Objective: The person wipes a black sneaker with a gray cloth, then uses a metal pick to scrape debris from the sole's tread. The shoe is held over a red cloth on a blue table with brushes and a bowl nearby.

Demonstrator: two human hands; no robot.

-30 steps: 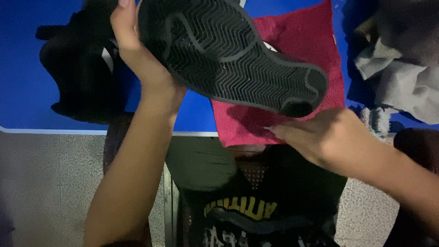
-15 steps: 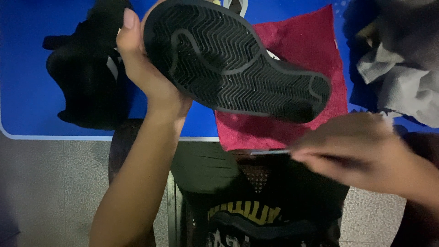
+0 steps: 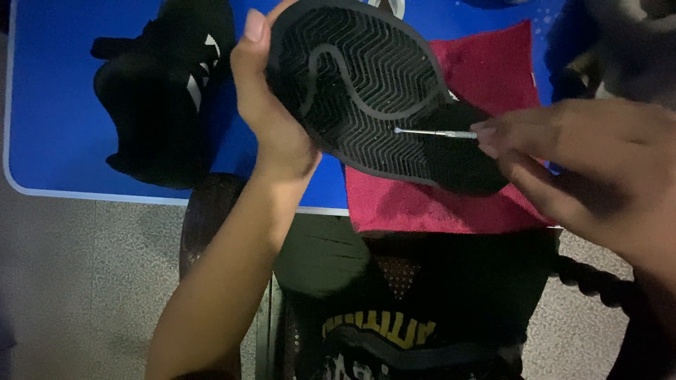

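I have the black shoe [image 3: 380, 91] up in my left hand [image 3: 271, 105], fingers wrapped round its toe end and the zigzag sole turned toward the camera, so the grooves face me and catch what light there is. My right hand [image 3: 563, 155] pinches a thin metal pick [image 3: 435, 132] between fingertips, its tip touching the tread near the middle of the sole, angled low as if to get into a groove. The shoe hangs above a red cloth [image 3: 493, 204] spread on the blue table [image 3: 56, 127], seemingly placed to catch whatever falls. The other black shoe [image 3: 162, 98] lies on the table to the left, well apart.
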